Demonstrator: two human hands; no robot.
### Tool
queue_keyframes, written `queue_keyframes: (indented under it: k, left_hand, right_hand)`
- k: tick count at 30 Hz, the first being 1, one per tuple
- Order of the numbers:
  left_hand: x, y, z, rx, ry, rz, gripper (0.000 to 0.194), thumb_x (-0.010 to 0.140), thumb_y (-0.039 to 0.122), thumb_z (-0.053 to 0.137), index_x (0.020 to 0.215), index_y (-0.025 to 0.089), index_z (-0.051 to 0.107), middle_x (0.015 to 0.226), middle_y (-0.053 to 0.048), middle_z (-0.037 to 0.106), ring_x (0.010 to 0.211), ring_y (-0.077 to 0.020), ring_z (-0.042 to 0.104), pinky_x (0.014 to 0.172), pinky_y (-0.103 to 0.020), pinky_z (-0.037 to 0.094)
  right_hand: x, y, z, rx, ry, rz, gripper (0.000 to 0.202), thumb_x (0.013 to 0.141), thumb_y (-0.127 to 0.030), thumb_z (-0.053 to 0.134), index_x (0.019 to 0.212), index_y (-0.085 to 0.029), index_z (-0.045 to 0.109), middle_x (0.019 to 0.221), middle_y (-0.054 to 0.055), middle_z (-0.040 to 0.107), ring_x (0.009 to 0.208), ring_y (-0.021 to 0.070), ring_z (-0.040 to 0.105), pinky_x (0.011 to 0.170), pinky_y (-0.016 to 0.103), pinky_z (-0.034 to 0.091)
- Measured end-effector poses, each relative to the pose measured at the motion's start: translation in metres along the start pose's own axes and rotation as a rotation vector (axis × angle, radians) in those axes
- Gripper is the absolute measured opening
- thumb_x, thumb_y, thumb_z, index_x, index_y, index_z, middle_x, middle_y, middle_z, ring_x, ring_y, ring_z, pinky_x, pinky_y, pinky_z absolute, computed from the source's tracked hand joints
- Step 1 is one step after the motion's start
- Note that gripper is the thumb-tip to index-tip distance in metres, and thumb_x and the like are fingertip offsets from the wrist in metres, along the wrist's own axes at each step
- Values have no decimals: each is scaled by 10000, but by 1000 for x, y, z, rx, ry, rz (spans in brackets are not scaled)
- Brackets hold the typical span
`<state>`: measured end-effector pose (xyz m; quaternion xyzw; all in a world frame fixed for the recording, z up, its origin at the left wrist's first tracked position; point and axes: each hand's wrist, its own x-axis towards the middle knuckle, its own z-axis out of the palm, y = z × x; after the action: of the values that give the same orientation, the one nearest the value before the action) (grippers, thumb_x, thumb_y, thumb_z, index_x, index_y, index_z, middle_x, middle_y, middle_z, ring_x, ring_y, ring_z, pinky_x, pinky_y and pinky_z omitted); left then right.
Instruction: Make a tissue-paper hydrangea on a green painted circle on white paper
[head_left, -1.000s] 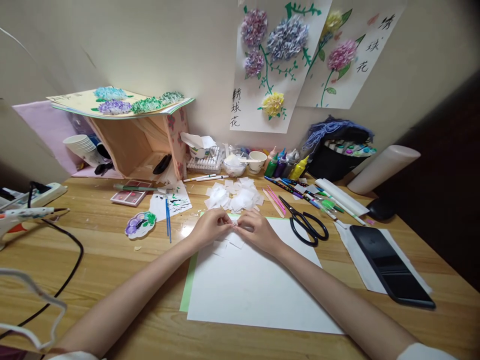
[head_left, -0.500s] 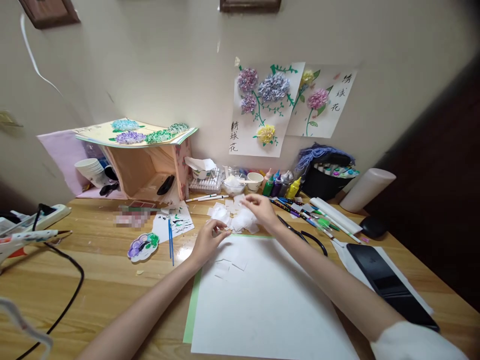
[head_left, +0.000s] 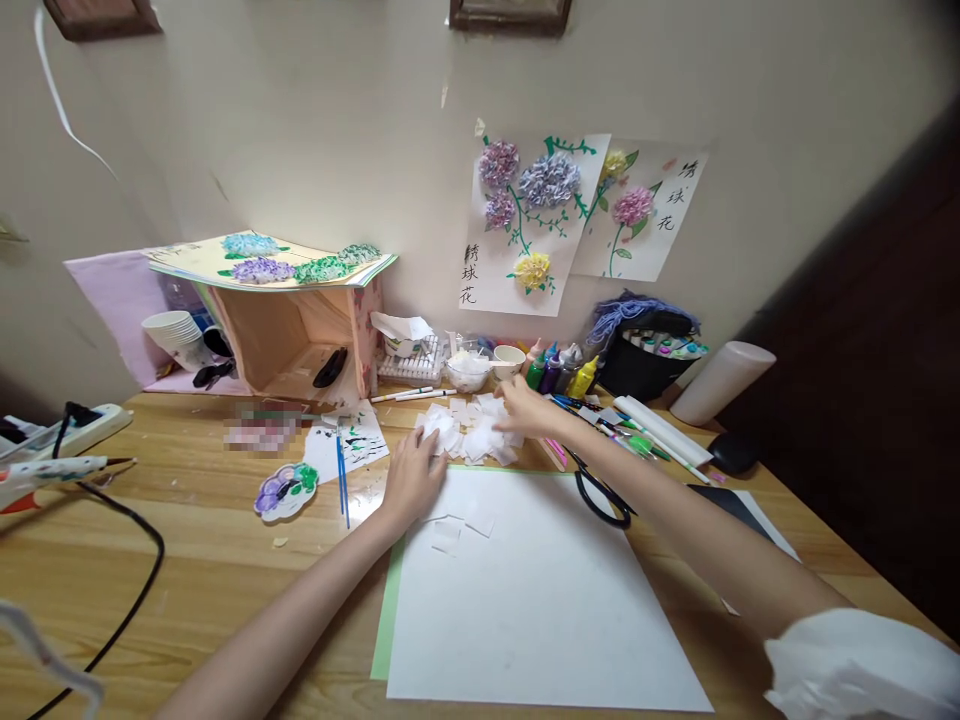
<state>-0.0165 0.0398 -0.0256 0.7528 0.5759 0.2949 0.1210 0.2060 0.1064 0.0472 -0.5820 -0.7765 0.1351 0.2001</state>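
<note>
A loose pile of small white paper squares [head_left: 480, 440] lies behind the large white sheet [head_left: 547, 600]. At the pile's left edge rests my left hand [head_left: 412, 480], palm down with its fingers apart and nothing seen in them. My right hand [head_left: 529, 410] hovers at the pile's right side, fingers spread and pointing down at the squares. Several cut squares [head_left: 448, 538] lie on the sheet's upper left part. A green sheet [head_left: 384, 640] shows under its left edge. Black-handled scissors [head_left: 604, 500] lie by the sheet's upper right corner, partly under my right forearm.
Paint bottles [head_left: 551, 370], a paper cup [head_left: 509, 360] and a clear bowl [head_left: 469, 370] line the wall. Left are a paint palette [head_left: 285, 492], blue brushes [head_left: 342, 475], a cardboard box [head_left: 292, 335] and a glue gun [head_left: 56, 478]. A marker bag [head_left: 645, 360] stands right.
My right hand has opened from a pinch and lowered slightly rightward over the pile. My left hand has spread its fingers at the pile's edge. The scissors show more fully.
</note>
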Motion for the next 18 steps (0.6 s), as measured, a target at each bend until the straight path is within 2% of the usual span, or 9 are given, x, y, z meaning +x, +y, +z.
queue_keyframes:
  k: [2, 4, 5, 6, 8, 10, 12, 14, 18]
  left_hand:
    - [11, 1, 4, -22, -41, -2, 581, 797, 357, 560, 1323, 143, 437, 1338, -177, 445, 1252, -314, 392, 1030, -447, 323]
    - [26, 6, 9, -51, -79, 2, 761, 707, 358, 659, 1365, 112, 364, 1340, -196, 433, 1255, -333, 381, 1024, -444, 325]
    - [35, 9, 11, -69, -107, 5, 786, 671, 324, 690, 1354, 95, 375, 1301, -203, 464, 1222, -334, 414, 1011, -438, 338]
    - [44, 12, 13, -100, -158, 27, 742, 657, 265, 694, 1320, 76, 419, 1254, -206, 498, 1174, -322, 459, 985, -416, 365]
    - [62, 19, 17, -124, -202, 55, 462, 667, 181, 652, 1118, 97, 597, 1113, -159, 589, 1037, -270, 555, 898, -349, 430]
    - [78, 26, 18, -132, -217, 66, 241, 707, 160, 591, 933, 108, 660, 963, -122, 645, 929, -245, 594, 827, -329, 455]
    - [90, 29, 15, -143, -227, 79, 215, 738, 171, 556, 922, 118, 653, 920, -96, 663, 873, -225, 607, 790, -314, 464]
    - [96, 29, 7, -145, -237, 86, 268, 720, 196, 590, 970, 111, 634, 948, -100, 665, 870, -228, 608, 787, -317, 467]
    - [81, 13, -18, -130, -245, 121, 533, 597, 264, 729, 1100, 158, 590, 1146, -101, 605, 1056, -268, 542, 919, -356, 414]
  right_hand:
    - [-16, 11, 13, -7, -117, 16, 704, 462, -328, 821, 1081, -122, 557, 1147, 176, 500, 991, 316, 566, 850, 408, 451]
    - [-21, 16, 25, 1, -131, 2, 752, 498, -359, 803, 1155, -124, 523, 1222, 194, 478, 1096, 337, 513, 894, 410, 425]
    - [-19, 17, 30, 7, -129, -9, 707, 533, -335, 786, 1158, -134, 525, 1227, 182, 493, 1112, 324, 506, 900, 392, 420]
    - [-16, 15, 33, 14, -123, -21, 605, 575, -293, 759, 1123, -143, 551, 1194, 159, 534, 1092, 304, 522, 894, 369, 422]
    - [-7, 10, 37, 32, -117, -40, 330, 643, -203, 686, 961, -141, 622, 1026, 110, 634, 962, 263, 586, 834, 324, 444]
    - [1, 5, 37, 58, -94, -51, 175, 695, -141, 601, 865, -138, 642, 903, 79, 675, 852, 226, 615, 773, 290, 458]
    - [7, 2, 33, 87, -54, -63, 233, 726, -110, 544, 937, -144, 637, 956, 72, 683, 873, 207, 618, 780, 273, 458]
    - [7, 4, 27, 108, -37, -78, 348, 713, -114, 573, 1057, -158, 607, 1081, 77, 660, 956, 207, 606, 830, 278, 452]
    - [-11, 13, 13, 110, -60, -114, 595, 608, -171, 716, 1179, -162, 549, 1212, 111, 587, 1086, 253, 545, 937, 347, 410]
